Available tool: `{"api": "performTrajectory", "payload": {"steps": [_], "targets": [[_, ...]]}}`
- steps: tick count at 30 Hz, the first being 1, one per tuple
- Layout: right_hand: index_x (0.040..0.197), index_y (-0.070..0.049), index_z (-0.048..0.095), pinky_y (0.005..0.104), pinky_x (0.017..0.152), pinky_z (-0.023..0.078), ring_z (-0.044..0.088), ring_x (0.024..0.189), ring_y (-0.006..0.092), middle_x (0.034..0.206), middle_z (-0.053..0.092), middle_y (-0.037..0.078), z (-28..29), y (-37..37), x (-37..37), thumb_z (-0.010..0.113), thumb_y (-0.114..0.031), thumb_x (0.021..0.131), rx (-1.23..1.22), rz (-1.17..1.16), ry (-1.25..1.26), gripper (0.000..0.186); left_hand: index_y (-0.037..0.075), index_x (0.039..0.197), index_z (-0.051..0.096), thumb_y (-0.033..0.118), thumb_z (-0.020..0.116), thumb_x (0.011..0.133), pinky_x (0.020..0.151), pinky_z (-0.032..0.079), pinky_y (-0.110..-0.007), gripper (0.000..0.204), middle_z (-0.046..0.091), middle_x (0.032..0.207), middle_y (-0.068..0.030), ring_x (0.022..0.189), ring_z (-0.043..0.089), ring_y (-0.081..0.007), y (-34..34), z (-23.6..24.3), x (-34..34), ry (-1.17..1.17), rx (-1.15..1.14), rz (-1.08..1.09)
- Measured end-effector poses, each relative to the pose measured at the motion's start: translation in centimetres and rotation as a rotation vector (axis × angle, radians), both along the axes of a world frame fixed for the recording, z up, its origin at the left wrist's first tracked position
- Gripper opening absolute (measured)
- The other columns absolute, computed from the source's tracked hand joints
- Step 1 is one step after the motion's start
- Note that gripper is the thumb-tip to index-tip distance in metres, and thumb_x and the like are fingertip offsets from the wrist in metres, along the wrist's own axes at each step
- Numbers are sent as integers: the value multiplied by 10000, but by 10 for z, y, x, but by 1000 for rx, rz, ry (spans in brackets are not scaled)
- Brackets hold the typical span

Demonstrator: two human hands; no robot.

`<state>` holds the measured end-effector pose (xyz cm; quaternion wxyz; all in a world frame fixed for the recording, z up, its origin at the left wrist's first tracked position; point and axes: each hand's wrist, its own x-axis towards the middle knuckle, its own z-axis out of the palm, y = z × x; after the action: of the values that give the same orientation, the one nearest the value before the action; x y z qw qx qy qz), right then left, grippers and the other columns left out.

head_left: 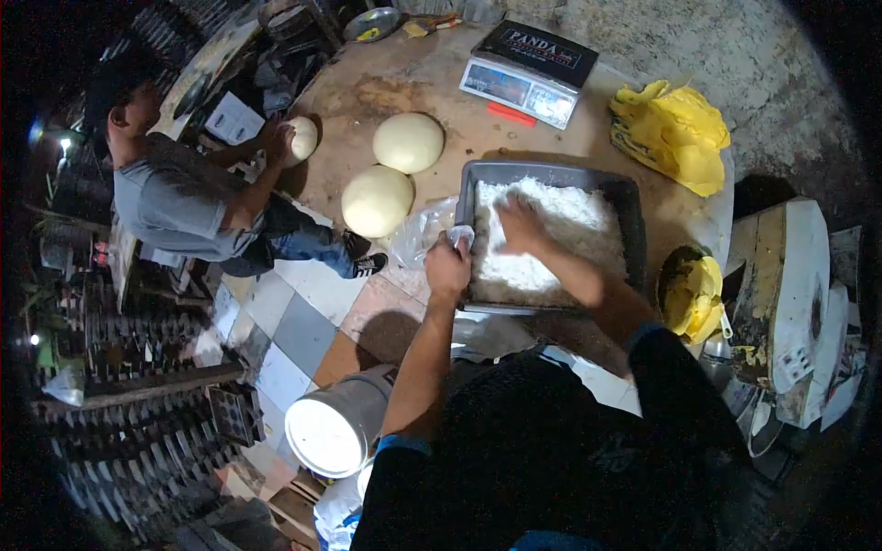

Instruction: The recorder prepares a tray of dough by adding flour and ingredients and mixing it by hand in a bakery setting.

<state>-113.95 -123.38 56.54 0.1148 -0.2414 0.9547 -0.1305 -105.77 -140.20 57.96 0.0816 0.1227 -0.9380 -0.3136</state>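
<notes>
Held a clear bag (422, 231) beside a tub (570, 172) of white powder (583, 220)

Clamped the fingers of the left hand (448, 266) on the bag at the tub's left edge. Spread the fingers of the right hand (522, 228) apart over the powder. Had the tub at the table's (335, 188) near edge, two dough balls (407, 143) to its left, a scale (519, 95) by the far edge, yellow paste (691, 147) toward the far right corner.

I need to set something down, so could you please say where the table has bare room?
The widest bare patch of tabletop lies beyond the farther dough ball, left of the scale. A narrower strip separates the grey tray from the yellow mass. Crowded: the tray's left, with the left hand and clear plastic.
</notes>
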Motion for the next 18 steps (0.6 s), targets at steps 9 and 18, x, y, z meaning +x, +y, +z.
{"api": "performTrajectory", "payload": {"steps": [9,18], "targets": [[906,17,635,425,953,403,477,1104,408,1114,530,266,-37,-20,2,825,-392,483,-4,329,-112,619,-57,1007,563,299,547,863,729,482,-506,384,623,818,-287,786,610,-454,-3,-6,-1,120,-69,20],[1228,-29,502,442,1019,365,501,1140,390,1215,537,227,-63,-30,-48,809,-434,480,-110,197,-236,905,-59,951,569,321,556,858,733,490,-492,391,619,832,-295,795,613,-448,-2,-2,-1,3,4,-6]]}}
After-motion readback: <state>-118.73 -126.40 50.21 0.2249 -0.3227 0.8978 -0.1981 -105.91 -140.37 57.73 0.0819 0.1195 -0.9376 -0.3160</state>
